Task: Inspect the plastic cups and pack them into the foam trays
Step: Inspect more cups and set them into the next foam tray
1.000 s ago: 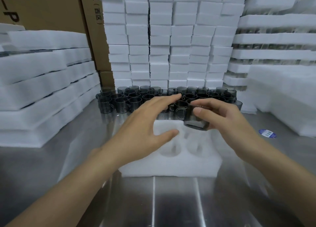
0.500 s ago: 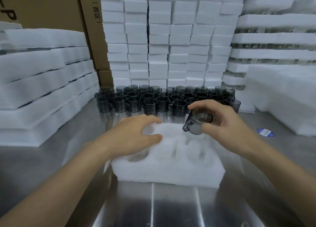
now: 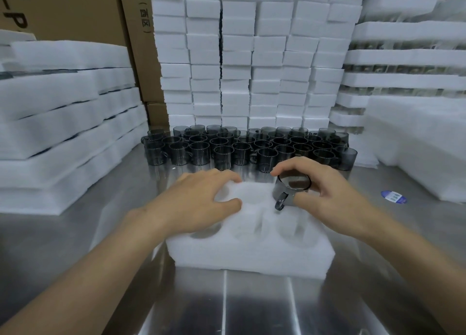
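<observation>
A white foam tray [image 3: 249,255] with round pockets lies on the steel table in front of me. My left hand [image 3: 199,203] rests flat on the tray's left rear part, fingers spread, holding nothing. My right hand [image 3: 325,193] grips a smoky grey plastic cup [image 3: 290,191] by its rim and wall, upright over the tray's right rear pocket, handle pointing toward me. Several rows of the same grey cups [image 3: 242,148] stand behind the tray.
Stacks of white foam trays [image 3: 252,57] rise behind the cups, with more foam stacks at the left [image 3: 63,107] and right [image 3: 416,138]. Cardboard boxes [image 3: 75,9] stand at the back left. A blue sticker [image 3: 393,197] lies on the steel table [image 3: 252,304].
The tray has come closer to me. My left hand dropped from the cup rows onto the tray. My right hand turned its cup upright and lowered it toward the right rear pocket.
</observation>
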Tool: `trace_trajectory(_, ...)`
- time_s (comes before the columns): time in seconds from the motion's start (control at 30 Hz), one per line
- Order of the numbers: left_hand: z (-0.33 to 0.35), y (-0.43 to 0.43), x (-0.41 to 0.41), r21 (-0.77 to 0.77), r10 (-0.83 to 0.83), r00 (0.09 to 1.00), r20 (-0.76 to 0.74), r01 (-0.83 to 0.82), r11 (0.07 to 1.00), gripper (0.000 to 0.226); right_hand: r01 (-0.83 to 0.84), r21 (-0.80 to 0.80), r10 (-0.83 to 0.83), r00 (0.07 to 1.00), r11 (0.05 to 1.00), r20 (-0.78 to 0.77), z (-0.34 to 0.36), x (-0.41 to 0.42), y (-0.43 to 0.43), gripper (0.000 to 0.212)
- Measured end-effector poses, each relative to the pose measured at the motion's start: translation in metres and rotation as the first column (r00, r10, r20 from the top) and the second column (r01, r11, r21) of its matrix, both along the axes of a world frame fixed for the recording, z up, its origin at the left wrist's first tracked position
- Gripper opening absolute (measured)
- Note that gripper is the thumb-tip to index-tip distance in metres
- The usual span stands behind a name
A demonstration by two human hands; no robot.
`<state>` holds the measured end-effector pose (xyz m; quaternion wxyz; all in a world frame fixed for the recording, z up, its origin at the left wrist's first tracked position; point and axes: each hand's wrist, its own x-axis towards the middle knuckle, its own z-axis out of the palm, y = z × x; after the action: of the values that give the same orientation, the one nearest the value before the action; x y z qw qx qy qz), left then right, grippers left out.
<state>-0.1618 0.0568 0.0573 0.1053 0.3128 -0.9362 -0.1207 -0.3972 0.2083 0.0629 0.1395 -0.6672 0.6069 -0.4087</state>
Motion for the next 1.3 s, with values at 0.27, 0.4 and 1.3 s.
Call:
trace_trajectory(0.27,0.001,0.001,0.000,-0.035,-0.010,1.000,0.012,0.011,0.999,0.055,0.017,-0.048,-0.027,0.979,0.999,-0.202,-0.001,-0.001,0.001,0.048)
trace_trajectory(0.4,0.000,0.001,0.000,-0.045,-0.012,1.000,0.014,0.013,0.999,0.054,0.050,0.009,-0.047,0.974,0.999,-0.222,-0.004,-0.001,-0.002,0.055)
trace_trajectory(1.3,-0.001,0.005,-0.003,-0.060,-0.005,1.000,0.028,0.006,0.998,0.054,0.031,0.258,0.077,0.915,0.966,-0.397,-0.011,0.006,-0.003,0.091)
